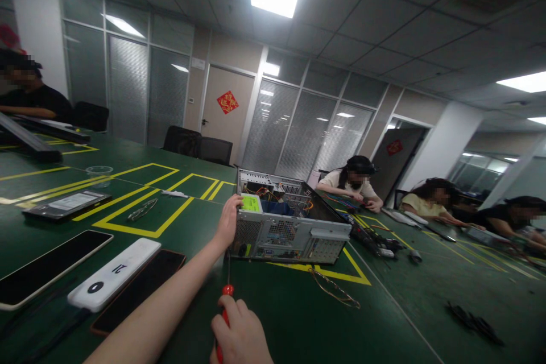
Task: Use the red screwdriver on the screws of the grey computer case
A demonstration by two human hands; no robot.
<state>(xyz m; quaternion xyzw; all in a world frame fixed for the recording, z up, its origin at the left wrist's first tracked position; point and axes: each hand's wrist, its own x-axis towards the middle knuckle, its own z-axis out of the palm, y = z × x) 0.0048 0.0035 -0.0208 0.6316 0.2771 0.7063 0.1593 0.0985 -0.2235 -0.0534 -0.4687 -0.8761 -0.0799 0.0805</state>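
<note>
An opened grey computer case [294, 233] lies on the green table [298, 318] inside a yellow-taped outline, its inside full of cables and a power supply with a green label. My left hand [229, 220] is stretched out and grips the case's near left corner, fingers curled over the top edge. My right hand [240, 334] is closed round the red handle of a screwdriver [226, 296]. The screwdriver's dark shaft points at the back panel of the case.
Phones and a white power bank [114, 273] lie at the near left, with a tablet [67, 205] and a clear plastic cup [99, 172] beyond. Several other people sit at the far left and right. Cables [335, 290] and loose parts lie right of the case.
</note>
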